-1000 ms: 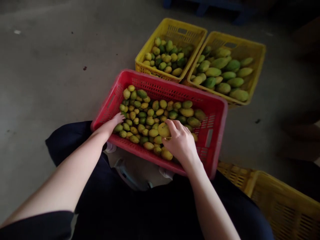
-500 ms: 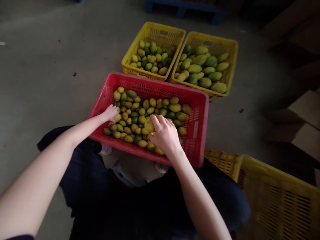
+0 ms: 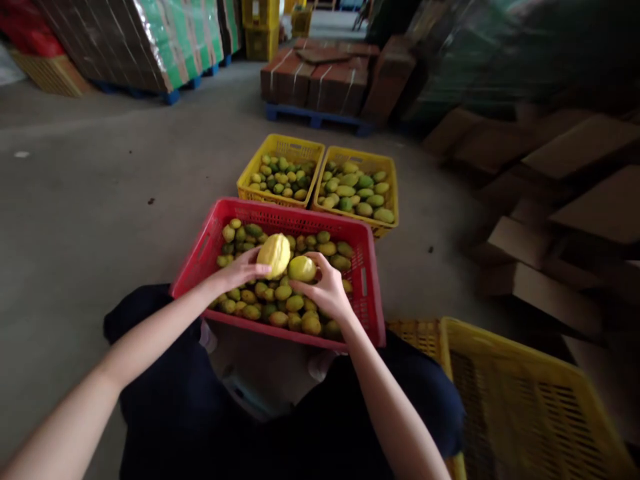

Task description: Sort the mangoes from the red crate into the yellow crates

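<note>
My left hand [image 3: 243, 270] is closed round a large pale-yellow fruit [image 3: 274, 256] with ridged skin, lifted above the red crate [image 3: 373, 293]. Beside it my right hand [image 3: 326, 285] grips a smaller yellow-green fruit [image 3: 302, 269] between thumb and fingers. The two held fruits are close together but appear apart. Under my hands lie many loose oval fruits [image 3: 279, 319] in green and yellow, partly covered by my hands. Their exact kind is hard to tell; they look like mangoes or lemons. The red crate stands just beyond my knees.
Two yellow crates [image 3: 320, 175] of similar fruit stand behind the red one. At my right is another yellow crate [image 3: 530, 360]. Flattened cardboard boxes [image 3: 550, 293] are heaped on the right; a blue pallet [image 3: 316, 120] bears bundled cardboard. Wrapped stacks [image 3: 180, 40] stand back left.
My view has tilted up, showing more background. My left hand has risen from the crate's left side with the large yellow fruit; my right hand has lifted a fruit and turned inward towards it.
</note>
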`<act>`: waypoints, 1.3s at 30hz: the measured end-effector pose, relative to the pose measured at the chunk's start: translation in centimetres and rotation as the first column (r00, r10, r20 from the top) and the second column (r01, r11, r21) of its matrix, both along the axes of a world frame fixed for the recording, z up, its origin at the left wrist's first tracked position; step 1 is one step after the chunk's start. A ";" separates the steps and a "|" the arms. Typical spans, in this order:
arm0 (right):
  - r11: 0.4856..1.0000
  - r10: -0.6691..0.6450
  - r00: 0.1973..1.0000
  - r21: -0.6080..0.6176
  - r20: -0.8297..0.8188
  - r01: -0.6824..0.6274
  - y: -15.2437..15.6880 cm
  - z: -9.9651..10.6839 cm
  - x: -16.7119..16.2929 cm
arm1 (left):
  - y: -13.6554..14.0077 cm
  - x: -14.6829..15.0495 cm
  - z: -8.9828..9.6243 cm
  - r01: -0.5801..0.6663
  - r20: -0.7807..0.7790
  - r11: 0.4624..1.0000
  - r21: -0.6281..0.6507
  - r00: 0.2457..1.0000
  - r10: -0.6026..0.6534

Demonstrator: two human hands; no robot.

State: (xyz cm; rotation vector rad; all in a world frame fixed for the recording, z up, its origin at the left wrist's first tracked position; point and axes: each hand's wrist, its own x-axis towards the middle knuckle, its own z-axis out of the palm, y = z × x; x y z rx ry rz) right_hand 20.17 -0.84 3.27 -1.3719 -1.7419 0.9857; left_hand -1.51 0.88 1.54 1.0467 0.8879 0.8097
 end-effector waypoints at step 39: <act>0.943 -0.060 0.953 0.296 -0.297 0.152 -1.6 -0.8 -1.7 | -2.9 1.0 -0.1 -0.108 -0.254 0.592 0.798 0.832 0.493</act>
